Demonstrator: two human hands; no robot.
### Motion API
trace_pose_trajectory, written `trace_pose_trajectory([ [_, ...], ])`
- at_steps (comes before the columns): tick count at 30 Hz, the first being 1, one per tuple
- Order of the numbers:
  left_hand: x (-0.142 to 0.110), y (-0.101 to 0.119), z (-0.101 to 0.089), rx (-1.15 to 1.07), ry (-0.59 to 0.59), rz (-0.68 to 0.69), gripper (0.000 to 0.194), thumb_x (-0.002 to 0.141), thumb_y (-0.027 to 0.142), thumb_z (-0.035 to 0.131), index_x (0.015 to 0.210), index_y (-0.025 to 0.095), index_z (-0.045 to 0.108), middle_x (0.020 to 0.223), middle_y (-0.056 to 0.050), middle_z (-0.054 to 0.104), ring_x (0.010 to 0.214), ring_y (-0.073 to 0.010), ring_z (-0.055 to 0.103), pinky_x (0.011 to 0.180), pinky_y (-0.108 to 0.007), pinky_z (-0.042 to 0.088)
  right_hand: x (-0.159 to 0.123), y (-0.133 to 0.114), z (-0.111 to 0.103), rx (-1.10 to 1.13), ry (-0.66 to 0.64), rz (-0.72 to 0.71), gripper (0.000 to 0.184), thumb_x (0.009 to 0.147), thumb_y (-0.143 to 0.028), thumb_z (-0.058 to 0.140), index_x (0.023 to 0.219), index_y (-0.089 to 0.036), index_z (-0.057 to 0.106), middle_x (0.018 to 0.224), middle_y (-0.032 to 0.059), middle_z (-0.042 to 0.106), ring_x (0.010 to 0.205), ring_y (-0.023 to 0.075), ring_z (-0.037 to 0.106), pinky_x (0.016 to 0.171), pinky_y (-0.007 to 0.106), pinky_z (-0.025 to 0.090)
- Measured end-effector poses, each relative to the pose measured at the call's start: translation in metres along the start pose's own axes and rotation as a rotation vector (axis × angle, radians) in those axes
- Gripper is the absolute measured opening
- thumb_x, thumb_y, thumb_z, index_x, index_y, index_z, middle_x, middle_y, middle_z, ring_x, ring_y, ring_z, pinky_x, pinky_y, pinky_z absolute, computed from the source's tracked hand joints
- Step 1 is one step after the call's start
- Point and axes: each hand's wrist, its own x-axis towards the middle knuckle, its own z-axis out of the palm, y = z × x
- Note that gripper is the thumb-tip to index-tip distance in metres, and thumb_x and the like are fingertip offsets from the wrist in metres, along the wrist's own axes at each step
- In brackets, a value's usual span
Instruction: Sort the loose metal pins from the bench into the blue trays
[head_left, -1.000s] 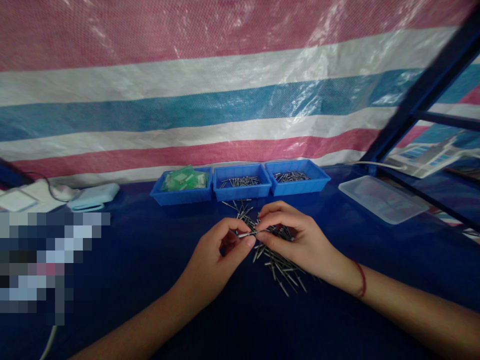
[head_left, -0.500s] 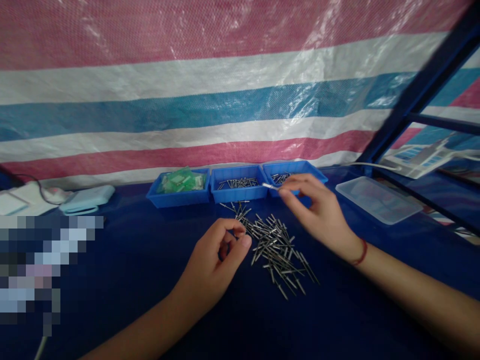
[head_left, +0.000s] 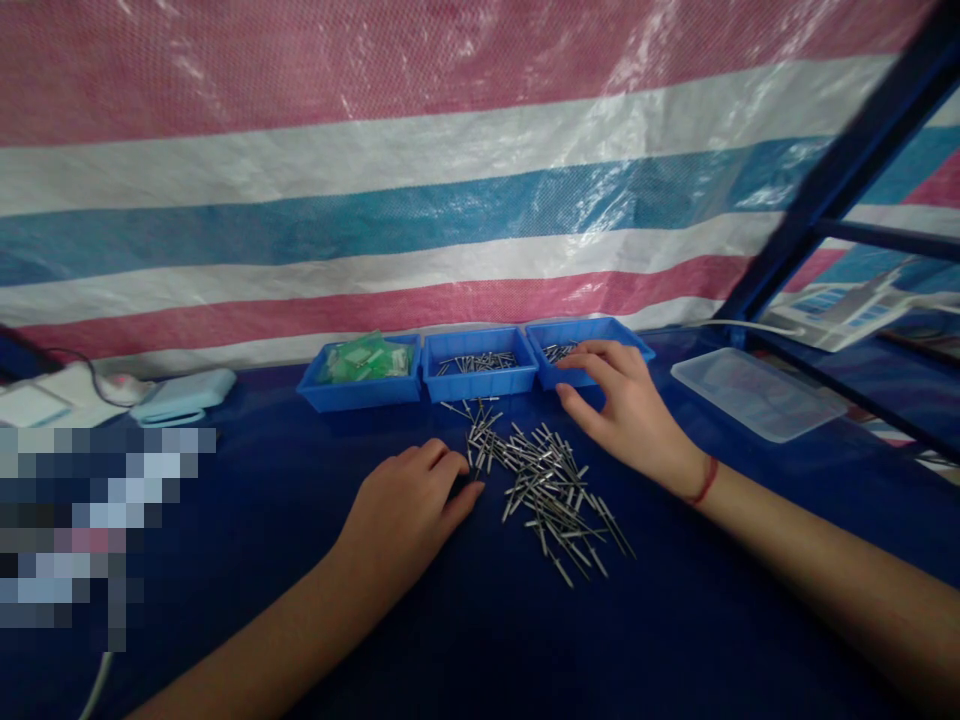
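1. The left hand [head_left: 405, 507] curls beside the loose metal pins [head_left: 547, 482]; whether it grips one, I cannot tell.
2. These pins lie heaped on the blue table [head_left: 525, 650].
3. The right hand [head_left: 628, 415], released, hovers at the right bin [head_left: 600, 328].

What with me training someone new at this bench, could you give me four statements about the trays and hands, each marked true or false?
1. Green packets lie in the left blue tray. True.
2. The right hand is at the left blue tray. False: the right hand is at the right blue tray.
3. Loose metal pins lie between the two hands. True.
4. The clear plastic piece covers the green packets. False: the clear plastic piece lies beyond the right blue tray, farther right.
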Motion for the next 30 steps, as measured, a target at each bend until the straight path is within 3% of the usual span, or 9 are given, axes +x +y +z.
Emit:
trace_pose_trajectory([
  [7,0.0,-0.001,-0.001,0.145,-0.055,0.008,0.025,0.093,0.021,0.037,0.09,0.016,0.062,0.089,-0.006,0.061,0.082,-0.0213,0.061,0.072,-0.035,0.049,-0.006,-0.023,-0.005,0.103,-0.086,-0.084,0.021,0.083,-0.025,0.052,0.099,-0.014,0.062,0.105,0.0121,0.056,0.101,0.0248,0.051,0.091,0.042,0.04],
  [12,0.001,-0.004,0.005,0.166,0.025,0.076,0.024,0.094,0.019,0.035,0.093,0.015,0.059,0.091,-0.007,0.061,0.08,-0.0211,0.06,0.071,-0.036,0.048,-0.011,-0.046,-0.009,0.218,-0.249,-0.169,0.023,0.085,-0.028,0.052,0.101,-0.015,0.062,0.105,0.0102,0.059,0.097,0.0218,0.053,0.084,0.037,0.043],
  [15,0.0,-0.001,0.005,0.05,0.109,0.146,0.024,0.095,0.02,0.034,0.094,0.016,0.058,0.087,-0.005,0.063,0.078,-0.0213,0.061,0.071,-0.037,0.047,-0.015,-0.059,-0.01,0.211,-0.341,-0.256,0.024,0.087,-0.031,0.052,0.102,-0.016,0.063,0.094,0.0075,0.064,0.088,0.0203,0.055,0.076,0.035,0.042],
  [18,-0.003,0.004,0.003,-0.159,0.204,0.177,0.021,0.094,0.021,0.037,0.093,0.018,0.057,0.089,-0.004,0.065,0.083,-0.0191,0.061,0.077,-0.035,0.046,-0.017,-0.065,-0.01,0.234,-0.345,-0.262,0.021,0.09,-0.026,0.047,0.095,-0.016,0.065,0.082,0.0056,0.065,0.08,0.0185,0.055,0.071,0.034,0.041],
  [21,-0.005,0.008,0.0,-0.445,0.261,0.102,0.014,0.089,0.025,0.049,0.1,0.02,0.056,0.09,-0.001,0.065,0.079,-0.0145,0.061,0.073,-0.028,0.047,-0.018,-0.065,-0.01,0.376,-0.316,-0.206,0.019,0.09,-0.021,0.046,0.095,-0.016,0.063,0.083,0.0049,0.066,0.078,0.0168,0.056,0.074,0.034,0.042],
  [24,-0.005,0.01,-0.002,-0.661,0.261,-0.021,0.022,0.083,0.027,0.058,0.104,0.021,0.057,0.088,0.001,0.067,0.073,-0.0129,0.062,0.067,-0.024,0.049,-0.018,-0.066,-0.011,0.509,-0.281,-0.139,0.015,0.089,-0.02,0.048,0.094,-0.017,0.062,0.081,0.0035,0.066,0.075,0.015,0.057,0.073,0.032,0.044],
  [30,-0.004,0.01,-0.002,-0.779,0.244,-0.099,0.014,0.083,0.027,0.055,0.092,0.021,0.064,0.086,0.001,0.069,0.079,-0.0144,0.063,0.07,-0.025,0.049,-0.018,-0.072,-0.012,0.584,-0.284,-0.119,0.014,0.089,-0.019,0.048,0.084,-0.017,0.062,0.076,0.0029,0.065,0.071,0.014,0.058,0.071,0.03,0.043],
])
